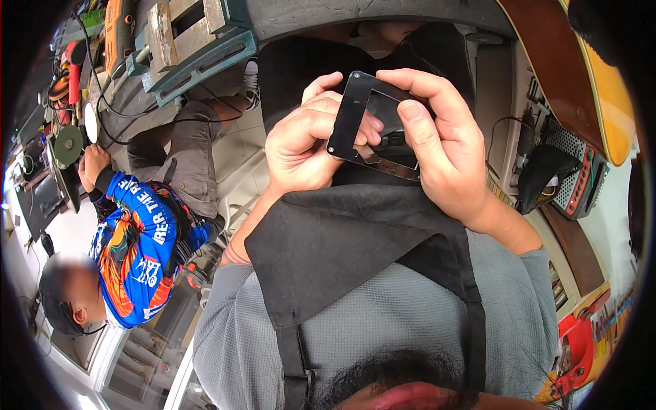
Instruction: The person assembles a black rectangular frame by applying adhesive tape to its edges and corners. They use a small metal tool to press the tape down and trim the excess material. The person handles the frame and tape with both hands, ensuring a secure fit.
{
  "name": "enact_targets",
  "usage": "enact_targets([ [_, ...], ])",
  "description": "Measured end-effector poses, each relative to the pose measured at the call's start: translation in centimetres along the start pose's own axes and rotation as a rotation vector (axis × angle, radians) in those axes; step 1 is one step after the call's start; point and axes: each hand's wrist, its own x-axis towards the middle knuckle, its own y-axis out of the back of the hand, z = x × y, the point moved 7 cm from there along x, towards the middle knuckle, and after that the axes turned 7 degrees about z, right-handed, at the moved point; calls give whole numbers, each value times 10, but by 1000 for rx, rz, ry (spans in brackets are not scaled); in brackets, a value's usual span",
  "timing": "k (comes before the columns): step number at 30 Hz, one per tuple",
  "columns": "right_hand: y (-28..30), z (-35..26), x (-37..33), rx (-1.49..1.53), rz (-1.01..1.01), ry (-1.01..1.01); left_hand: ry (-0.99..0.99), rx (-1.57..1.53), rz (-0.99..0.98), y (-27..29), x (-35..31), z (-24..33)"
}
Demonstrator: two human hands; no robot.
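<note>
A flat black rectangular frame [348, 113] with a window in its middle and small round screws at two visible corners is held up in front of my chest. My left hand [301, 143] is closed on its left side, with curled fingers partly behind it and some fingertips showing through the window. On the right, my right hand [445, 147] grips the frame, thumb on the near face and index finger along the top edge. The frame is tilted. A dark apron [335, 253] hangs just below both hands.
A teal vise [205, 72] with wooden jaw pieces sits on the grey bench at upper left, beside an orange power tool [119, 37] and a black cable. A co-worker [147, 232] works at far left near a green disc [68, 146]. A yellow-brown curved wooden body [605, 89] juts in at upper right.
</note>
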Motion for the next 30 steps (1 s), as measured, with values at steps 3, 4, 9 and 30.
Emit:
enact_targets([
  [3,0,-1,0,-7,6,22,14,-9,15,-2,-2,2],
  [4,-1,-2,0,-11,7,27,16,-9,22,-2,-2,3],
  [9,1,-2,0,-38,29,73,-7,5,10,-2,-2,2],
  [30,2,-1,-3,-83,56,107,1,16,68,-6,-5,5],
])
